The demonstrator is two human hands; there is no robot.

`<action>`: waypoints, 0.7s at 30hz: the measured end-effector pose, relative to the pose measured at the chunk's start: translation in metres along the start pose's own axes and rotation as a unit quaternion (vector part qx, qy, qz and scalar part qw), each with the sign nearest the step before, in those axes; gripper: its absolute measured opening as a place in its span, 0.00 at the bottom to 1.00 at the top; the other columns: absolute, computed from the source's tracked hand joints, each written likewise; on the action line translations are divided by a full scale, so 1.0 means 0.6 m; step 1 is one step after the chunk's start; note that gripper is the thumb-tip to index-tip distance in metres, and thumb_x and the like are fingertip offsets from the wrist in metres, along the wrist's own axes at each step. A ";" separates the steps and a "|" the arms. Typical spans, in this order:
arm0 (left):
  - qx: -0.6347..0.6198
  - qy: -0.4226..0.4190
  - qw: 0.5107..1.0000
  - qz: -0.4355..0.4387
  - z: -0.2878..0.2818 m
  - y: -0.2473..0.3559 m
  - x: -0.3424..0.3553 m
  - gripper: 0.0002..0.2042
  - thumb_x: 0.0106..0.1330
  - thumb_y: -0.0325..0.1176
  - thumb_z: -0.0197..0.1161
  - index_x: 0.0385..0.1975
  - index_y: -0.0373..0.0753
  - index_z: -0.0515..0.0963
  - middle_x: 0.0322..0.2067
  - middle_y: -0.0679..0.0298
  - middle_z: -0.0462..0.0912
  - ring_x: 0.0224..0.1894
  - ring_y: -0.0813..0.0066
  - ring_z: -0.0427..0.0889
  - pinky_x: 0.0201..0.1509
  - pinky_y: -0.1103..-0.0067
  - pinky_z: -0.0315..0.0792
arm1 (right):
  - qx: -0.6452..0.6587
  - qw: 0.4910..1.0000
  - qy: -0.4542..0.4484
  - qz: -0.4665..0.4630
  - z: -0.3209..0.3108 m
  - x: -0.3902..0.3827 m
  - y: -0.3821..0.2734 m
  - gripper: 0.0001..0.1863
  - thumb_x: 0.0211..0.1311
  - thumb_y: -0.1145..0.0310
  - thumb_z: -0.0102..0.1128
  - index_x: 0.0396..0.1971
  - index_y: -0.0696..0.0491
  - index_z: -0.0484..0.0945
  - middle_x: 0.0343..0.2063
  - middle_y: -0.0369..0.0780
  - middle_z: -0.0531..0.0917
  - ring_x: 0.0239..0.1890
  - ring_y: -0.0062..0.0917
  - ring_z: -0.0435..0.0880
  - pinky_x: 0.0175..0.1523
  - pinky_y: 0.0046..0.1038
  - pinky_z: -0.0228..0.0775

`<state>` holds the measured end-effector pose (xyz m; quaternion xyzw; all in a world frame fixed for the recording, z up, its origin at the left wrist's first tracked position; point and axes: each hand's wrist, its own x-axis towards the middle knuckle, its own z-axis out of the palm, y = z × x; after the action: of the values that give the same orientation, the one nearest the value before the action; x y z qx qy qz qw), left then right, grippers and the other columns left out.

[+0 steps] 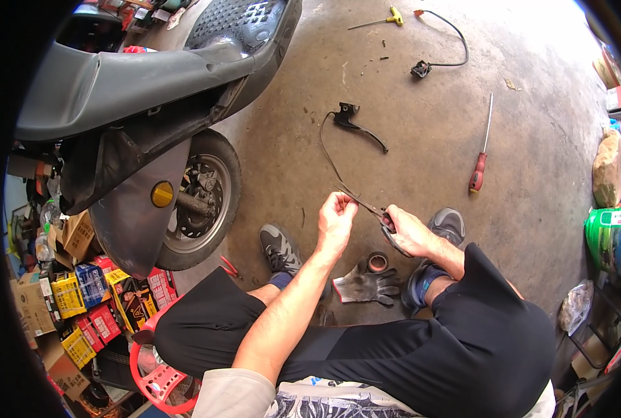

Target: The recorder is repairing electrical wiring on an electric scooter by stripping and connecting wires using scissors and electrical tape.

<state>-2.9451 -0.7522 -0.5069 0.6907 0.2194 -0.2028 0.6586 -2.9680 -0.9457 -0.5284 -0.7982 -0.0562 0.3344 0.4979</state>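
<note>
My left hand (336,221) is closed, pinching the end of a thin dark cable (329,155) in front of my knees. The cable curves up to a black brake lever (352,122) lying on the concrete floor. My right hand (413,233) grips a pair of scissors (375,212) with dark handles. Their blades point up and left and reach the cable beside my left fingertips. Whether the blades press on the cable is too small to tell. Beneath my hands, a grey work glove (367,284) and a roll of tape (377,262) rest between my shoes.
A red-handled screwdriver (477,174) lies to the right. Farther off are a yellow T-handle key (394,17) and a black switch (420,69) with its cable. A grey scooter (143,90) stands at left, above stacked boxes (101,324) and a red stool (161,382).
</note>
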 end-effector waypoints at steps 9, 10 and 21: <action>0.076 0.012 0.995 0.061 0.011 0.000 -0.001 0.04 0.69 0.28 0.55 0.32 0.37 0.71 0.23 0.70 0.76 0.24 0.86 0.72 0.29 0.86 0.65 | -0.008 1.000 0.012 -0.018 0.002 0.002 0.007 0.16 0.57 0.63 0.61 0.34 0.59 0.67 0.32 0.50 0.76 0.37 0.44 0.78 0.42 0.38 0.69; 0.073 0.010 0.995 0.061 0.009 0.000 0.000 0.04 0.69 0.28 0.54 0.31 0.37 0.71 0.21 0.70 0.75 0.23 0.87 0.71 0.28 0.86 0.64 | -0.008 1.000 0.012 -0.018 0.002 0.002 0.006 0.16 0.57 0.63 0.61 0.34 0.59 0.67 0.32 0.50 0.76 0.37 0.44 0.78 0.42 0.38 0.69; 0.042 -0.007 0.999 0.033 0.011 0.007 -0.007 0.06 0.69 0.30 0.54 0.30 0.37 0.71 0.19 0.73 0.70 0.21 0.88 0.66 0.26 0.86 0.60 | -0.033 0.999 0.006 -0.018 0.003 -0.002 0.011 0.18 0.57 0.62 0.60 0.40 0.57 0.66 0.41 0.51 0.74 0.44 0.49 0.77 0.47 0.42 0.69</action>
<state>-2.9464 -0.7589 -0.5014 0.7235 0.1827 -0.1947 0.6366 -2.9716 -0.9485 -0.5339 -0.8152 -0.0787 0.3179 0.4776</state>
